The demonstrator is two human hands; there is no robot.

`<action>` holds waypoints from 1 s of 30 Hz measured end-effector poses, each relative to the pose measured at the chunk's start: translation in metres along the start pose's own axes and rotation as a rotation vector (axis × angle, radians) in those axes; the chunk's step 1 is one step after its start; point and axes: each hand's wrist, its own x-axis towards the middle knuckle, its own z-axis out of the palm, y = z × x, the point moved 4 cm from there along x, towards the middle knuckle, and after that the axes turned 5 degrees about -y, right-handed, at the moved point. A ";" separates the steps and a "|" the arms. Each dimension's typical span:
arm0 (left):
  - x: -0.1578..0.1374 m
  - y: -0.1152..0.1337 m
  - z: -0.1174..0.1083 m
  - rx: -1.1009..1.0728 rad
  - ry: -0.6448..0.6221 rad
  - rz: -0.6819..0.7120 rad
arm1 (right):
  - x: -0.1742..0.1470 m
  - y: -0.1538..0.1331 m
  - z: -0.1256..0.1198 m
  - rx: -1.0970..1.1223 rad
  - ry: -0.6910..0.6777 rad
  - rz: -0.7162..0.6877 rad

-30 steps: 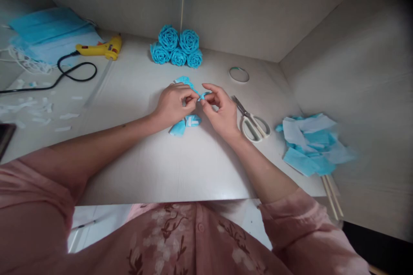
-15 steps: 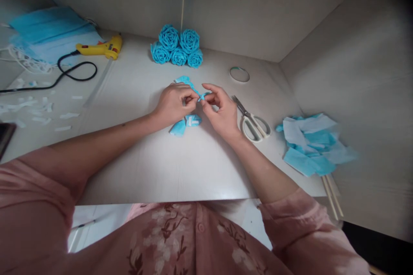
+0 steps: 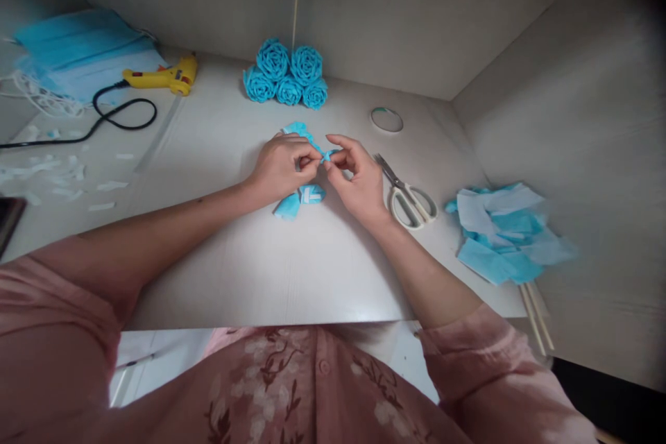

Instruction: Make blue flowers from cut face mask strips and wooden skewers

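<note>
Over the middle of the table, my left hand [image 3: 288, 163] and my right hand [image 3: 357, 175] pinch a narrow, twisted blue fabric strip [image 3: 325, 156] between their fingertips. The strip's wider end trails out behind my left hand, so part of it is hidden. Just below the hands lies a small blue fabric piece [image 3: 288, 205] with a white patch [image 3: 312, 195] beside it. To the right of my right hand rest scissors [image 3: 411, 201] with white handles, their blades pointing up and left.
Several blue fabric roses [image 3: 289, 75] are stacked at the back. A yellow glue gun [image 3: 162, 76] with a black cord lies by a pile of blue masks [image 3: 88, 48]. White scraps [image 3: 52, 173] are scattered at left. A tape ring [image 3: 386, 120], blue-white fabric pieces [image 3: 504, 229] and sticks [image 3: 537, 319] are at right.
Almost nothing has moved; both hands keep their pinch on the blue strip in the same place, and the view has shifted very slightly.
</note>
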 end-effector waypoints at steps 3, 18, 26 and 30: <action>0.000 -0.001 0.000 -0.010 0.009 0.004 | 0.000 0.000 0.000 0.020 0.008 -0.011; 0.000 -0.002 -0.002 -0.219 0.034 -0.092 | 0.001 0.002 -0.002 0.000 0.034 0.001; 0.001 -0.005 -0.001 -0.357 0.011 -0.162 | 0.003 0.001 -0.002 0.044 0.038 0.021; 0.001 -0.005 0.000 -0.436 -0.005 -0.190 | 0.005 0.005 -0.002 0.096 0.043 0.060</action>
